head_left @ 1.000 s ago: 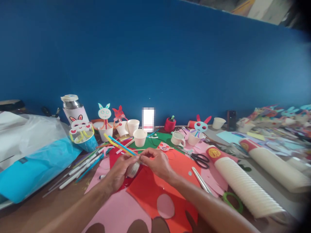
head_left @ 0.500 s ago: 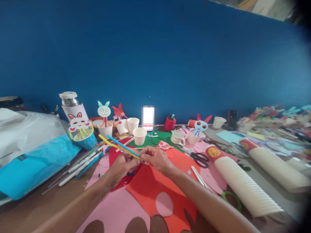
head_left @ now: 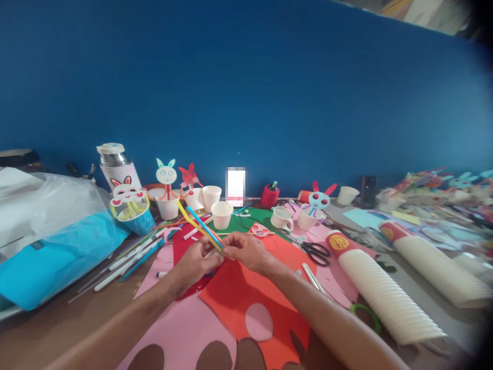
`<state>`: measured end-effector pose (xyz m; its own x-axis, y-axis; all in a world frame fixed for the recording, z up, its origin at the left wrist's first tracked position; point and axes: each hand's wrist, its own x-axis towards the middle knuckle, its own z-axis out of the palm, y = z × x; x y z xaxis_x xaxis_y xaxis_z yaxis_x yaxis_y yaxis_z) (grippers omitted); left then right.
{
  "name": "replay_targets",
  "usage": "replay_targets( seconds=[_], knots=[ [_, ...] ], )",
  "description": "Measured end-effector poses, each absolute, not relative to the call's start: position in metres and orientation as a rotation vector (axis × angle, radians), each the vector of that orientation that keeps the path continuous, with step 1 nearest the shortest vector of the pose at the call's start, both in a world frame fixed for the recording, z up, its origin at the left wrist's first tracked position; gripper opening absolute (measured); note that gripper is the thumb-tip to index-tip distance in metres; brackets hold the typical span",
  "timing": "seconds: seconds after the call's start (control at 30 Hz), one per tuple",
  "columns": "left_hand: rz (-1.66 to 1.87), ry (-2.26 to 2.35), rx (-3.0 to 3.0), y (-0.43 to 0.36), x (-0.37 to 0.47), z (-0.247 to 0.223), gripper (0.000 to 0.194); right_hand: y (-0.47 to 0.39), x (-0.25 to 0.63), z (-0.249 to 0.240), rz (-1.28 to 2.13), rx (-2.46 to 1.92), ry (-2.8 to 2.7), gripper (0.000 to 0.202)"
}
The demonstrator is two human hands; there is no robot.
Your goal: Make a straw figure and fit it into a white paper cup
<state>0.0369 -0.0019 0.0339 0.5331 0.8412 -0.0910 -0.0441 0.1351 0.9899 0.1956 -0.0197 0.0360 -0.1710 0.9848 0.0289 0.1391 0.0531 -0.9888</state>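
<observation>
Between my two hands, close together above the paper, are a yellow straw (head_left: 187, 216) and a blue straw (head_left: 197, 218), side by side and slanting up to the left. My left hand (head_left: 195, 264) is closed round their lower part, the thumb towards me. The fingertips of my right hand (head_left: 246, 252) pinch the lower ends. Something pale lies at the fingertips, too small to make out. Below are an orange sheet (head_left: 227, 295), a red sheet (head_left: 183, 249) and a pink sheet (head_left: 185, 329) with round holes. A white paper cup (head_left: 222, 217) stands just beyond.
Black-handled scissors (head_left: 316, 253), a white cutter (head_left: 313, 277) and a green tape ring (head_left: 365, 316) lie right, beside a stack of paper cups (head_left: 389, 293). Markers (head_left: 129, 257) and a blue plastic bag (head_left: 65, 262) lie left. Rabbit-faced cup figures (head_left: 166, 177) line the back, before a blue wall (head_left: 246, 92).
The straws have swung more upright, their upper ends moving right. My left hand has turned slightly with them; my right hand stays nearly in place.
</observation>
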Motion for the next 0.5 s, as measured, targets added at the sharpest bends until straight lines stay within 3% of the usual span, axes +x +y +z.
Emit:
replay_targets(
  seconds=[0.3, 0.5],
  knots=[
    [0.646, 0.874, 1.229, -0.005, 0.033, 0.045, 0.026, -0.011, 0.208, 0.024, 1.247, -1.156, -1.528, 0.005],
    [0.621, 0.881, 1.134, -0.003, 0.031, 0.048, 0.024, -0.011, 0.208, 0.025, 0.981, -1.276, -1.619, 0.004]
  ],
)
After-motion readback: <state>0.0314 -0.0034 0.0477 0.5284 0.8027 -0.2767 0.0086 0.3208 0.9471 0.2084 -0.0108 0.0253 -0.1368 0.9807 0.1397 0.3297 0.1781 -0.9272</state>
